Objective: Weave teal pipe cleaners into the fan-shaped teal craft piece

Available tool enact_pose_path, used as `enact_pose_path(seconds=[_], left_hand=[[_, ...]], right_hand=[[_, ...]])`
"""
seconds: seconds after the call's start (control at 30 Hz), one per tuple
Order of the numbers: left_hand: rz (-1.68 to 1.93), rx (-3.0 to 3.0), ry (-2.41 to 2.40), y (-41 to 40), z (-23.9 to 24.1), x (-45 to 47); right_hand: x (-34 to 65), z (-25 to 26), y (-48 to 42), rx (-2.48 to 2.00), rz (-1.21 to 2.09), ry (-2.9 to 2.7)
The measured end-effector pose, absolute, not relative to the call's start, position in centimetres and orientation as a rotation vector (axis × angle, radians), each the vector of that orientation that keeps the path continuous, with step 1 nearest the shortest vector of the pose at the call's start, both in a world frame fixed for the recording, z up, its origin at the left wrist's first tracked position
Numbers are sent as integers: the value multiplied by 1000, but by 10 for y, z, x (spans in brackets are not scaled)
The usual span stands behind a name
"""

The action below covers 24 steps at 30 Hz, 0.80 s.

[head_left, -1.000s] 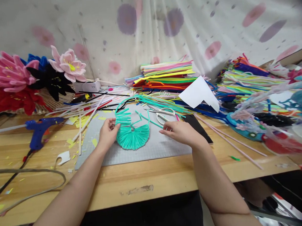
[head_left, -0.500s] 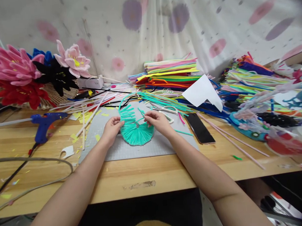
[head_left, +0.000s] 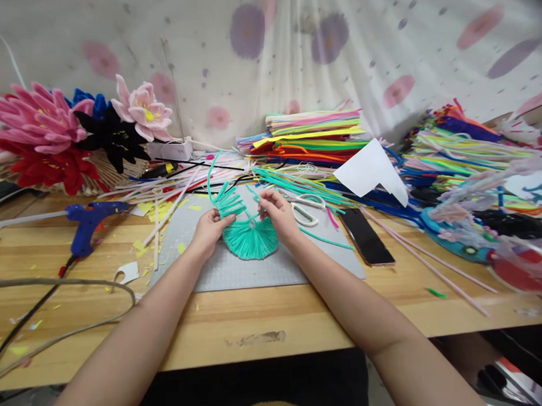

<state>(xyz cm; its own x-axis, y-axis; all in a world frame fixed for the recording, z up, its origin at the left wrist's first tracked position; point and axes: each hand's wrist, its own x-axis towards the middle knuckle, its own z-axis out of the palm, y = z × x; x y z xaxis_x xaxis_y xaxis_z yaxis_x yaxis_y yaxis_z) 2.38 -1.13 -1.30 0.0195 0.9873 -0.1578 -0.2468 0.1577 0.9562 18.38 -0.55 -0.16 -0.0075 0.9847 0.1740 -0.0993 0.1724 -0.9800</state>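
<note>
Between my hands is a teal pipe-cleaner fan shape (head_left: 251, 241), its lower half filled with stems that radiate from a small centre opening. My left hand (head_left: 212, 231) pinches the left edge, where several loose-ended teal stems stick out and one long stem curves up. My right hand (head_left: 275, 212) is closed, thumb and fingers together, on a short teal pipe cleaner (head_left: 252, 193) near the upper right of the shape. Under the work lies a grey cutting mat (head_left: 251, 278). White-handled scissors (head_left: 305, 208) rest just right of my right hand.
A blue glue gun (head_left: 87, 226) with its cable lies at left, near yellow scraps. A black phone (head_left: 366, 236) is right of the mat. Pipe-cleaner bundles (head_left: 313, 135) are stacked behind, with a white paper piece (head_left: 372, 173). Fuzzy flowers (head_left: 47, 123) stand at far left.
The view has shifted slightly, so everything sits a little further right. My left hand now has its thumb across the stems at the left edge; my right hand stays pinched on the stem.
</note>
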Motion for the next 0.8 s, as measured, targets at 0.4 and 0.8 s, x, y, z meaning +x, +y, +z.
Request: enact_pose_path(seconds=[0.4, 0.8], left_hand=[[1219, 837, 1049, -16, -18, 21], [1226, 856, 1044, -14, -19, 19]], right_hand=[[188, -19, -13, -1080, 1123, -1347], [190, -18, -14, -956, 1229, -1245]])
